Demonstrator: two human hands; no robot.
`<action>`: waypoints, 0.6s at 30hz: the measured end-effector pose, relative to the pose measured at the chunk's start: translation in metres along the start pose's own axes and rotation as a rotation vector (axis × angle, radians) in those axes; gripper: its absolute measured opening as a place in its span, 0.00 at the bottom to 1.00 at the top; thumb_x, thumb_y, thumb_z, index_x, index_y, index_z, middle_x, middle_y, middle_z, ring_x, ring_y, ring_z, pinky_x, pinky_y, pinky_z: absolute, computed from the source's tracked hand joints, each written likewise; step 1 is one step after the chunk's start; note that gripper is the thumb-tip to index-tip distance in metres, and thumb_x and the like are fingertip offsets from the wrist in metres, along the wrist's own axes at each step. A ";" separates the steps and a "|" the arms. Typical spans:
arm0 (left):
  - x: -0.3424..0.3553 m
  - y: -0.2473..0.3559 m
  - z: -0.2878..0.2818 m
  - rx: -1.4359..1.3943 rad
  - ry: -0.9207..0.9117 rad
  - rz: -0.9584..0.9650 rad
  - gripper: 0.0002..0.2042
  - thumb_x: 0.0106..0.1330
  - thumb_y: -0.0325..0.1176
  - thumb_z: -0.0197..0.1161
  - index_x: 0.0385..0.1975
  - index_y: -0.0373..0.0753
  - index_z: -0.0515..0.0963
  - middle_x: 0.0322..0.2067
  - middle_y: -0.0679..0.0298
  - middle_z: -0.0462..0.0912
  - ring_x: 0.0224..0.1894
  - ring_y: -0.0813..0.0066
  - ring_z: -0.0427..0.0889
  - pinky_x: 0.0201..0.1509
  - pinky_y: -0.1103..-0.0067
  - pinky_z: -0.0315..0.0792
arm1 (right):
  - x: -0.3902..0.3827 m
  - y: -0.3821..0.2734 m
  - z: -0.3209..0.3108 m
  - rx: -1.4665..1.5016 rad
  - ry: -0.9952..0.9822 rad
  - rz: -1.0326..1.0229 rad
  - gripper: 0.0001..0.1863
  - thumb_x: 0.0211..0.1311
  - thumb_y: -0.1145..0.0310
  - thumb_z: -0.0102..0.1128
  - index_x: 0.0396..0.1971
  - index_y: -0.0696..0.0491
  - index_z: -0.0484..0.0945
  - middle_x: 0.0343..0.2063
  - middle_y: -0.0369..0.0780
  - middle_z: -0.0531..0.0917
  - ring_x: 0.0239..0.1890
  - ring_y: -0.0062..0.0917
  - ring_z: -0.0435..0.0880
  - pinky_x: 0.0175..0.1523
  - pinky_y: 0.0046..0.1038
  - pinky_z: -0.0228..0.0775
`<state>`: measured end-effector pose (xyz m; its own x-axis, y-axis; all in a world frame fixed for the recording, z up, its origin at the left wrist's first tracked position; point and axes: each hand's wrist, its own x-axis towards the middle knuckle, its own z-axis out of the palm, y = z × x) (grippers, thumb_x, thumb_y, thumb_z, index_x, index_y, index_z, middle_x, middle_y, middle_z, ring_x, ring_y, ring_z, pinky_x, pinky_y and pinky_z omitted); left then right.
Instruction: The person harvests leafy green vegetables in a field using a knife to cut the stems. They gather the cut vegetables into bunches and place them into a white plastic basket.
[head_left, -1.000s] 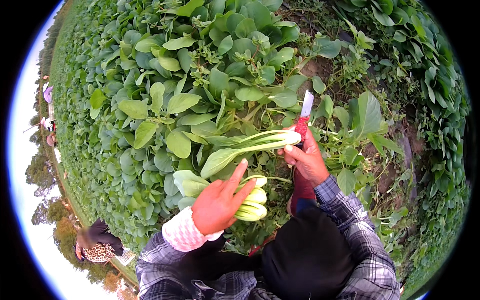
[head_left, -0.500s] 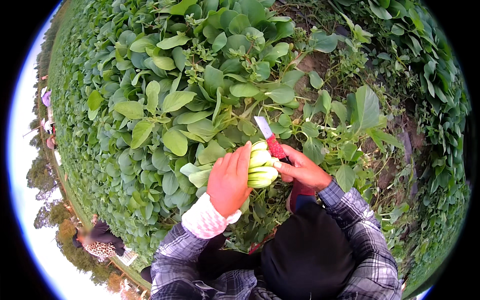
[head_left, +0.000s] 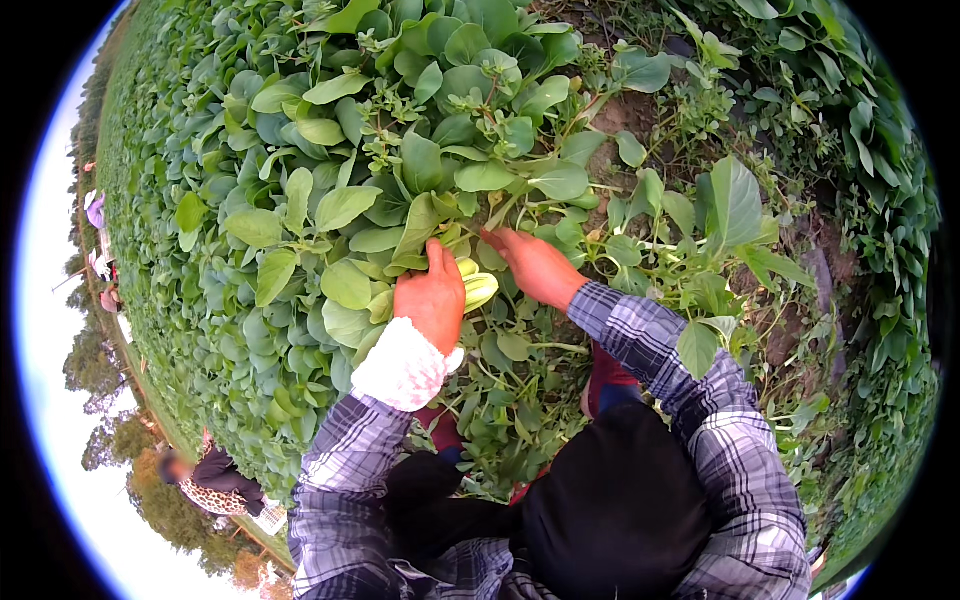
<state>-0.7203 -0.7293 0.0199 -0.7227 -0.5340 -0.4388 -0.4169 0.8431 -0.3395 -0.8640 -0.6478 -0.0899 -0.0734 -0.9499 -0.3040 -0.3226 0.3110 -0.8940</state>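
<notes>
In my left hand is a bunch of bok choy, its pale stem ends sticking out to the right and its leaves to the left. The tip of that hand's index finger touches the greens just beyond. My right hand reaches low into the growing bok choy, back of the hand up and fingers bent together. Its fingertips are among the stems, close to my left hand. Whatever the right hand grips is hidden; no part of the knife shows.
Dense leafy rows spread to the left and ahead. Weeds and bare soil run along a strip on the right, with dark sheeting there. My boot stands among low plants. A person is at the far left.
Both hands have moved forward and apart; the left carries the bunch leftward. The right hand, which held a red-handled knife beside the stem ends, has gone down into the plants, the knife out of sight.
</notes>
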 end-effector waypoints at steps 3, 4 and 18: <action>0.003 0.002 -0.004 -0.001 -0.045 -0.046 0.26 0.40 0.27 0.66 0.44 0.29 0.70 0.58 0.46 0.64 0.26 0.67 0.81 0.33 0.77 0.75 | 0.008 0.002 0.004 -0.069 -0.026 0.039 0.22 0.61 0.77 0.47 0.57 0.52 0.66 0.41 0.50 0.77 0.42 0.45 0.79 0.46 0.40 0.72; 0.004 0.003 -0.007 0.004 -0.092 -0.063 0.24 0.43 0.27 0.65 0.44 0.29 0.72 0.58 0.47 0.65 0.28 0.67 0.82 0.33 0.76 0.75 | 0.008 0.003 0.005 -0.098 -0.021 0.034 0.25 0.59 0.78 0.47 0.58 0.51 0.65 0.40 0.50 0.77 0.42 0.45 0.79 0.46 0.40 0.73; -0.009 -0.006 0.027 0.038 0.040 -0.092 0.32 0.38 0.26 0.68 0.50 0.27 0.70 0.54 0.53 0.67 0.48 0.56 0.78 0.46 0.75 0.76 | 0.025 -0.002 0.022 -0.148 -0.061 0.008 0.27 0.57 0.77 0.45 0.60 0.51 0.63 0.44 0.53 0.78 0.41 0.48 0.80 0.46 0.41 0.73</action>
<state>-0.6966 -0.7308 0.0036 -0.7043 -0.6055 -0.3706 -0.4616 0.7872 -0.4089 -0.8445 -0.6711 -0.1025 -0.0206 -0.9423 -0.3341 -0.4582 0.3059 -0.8346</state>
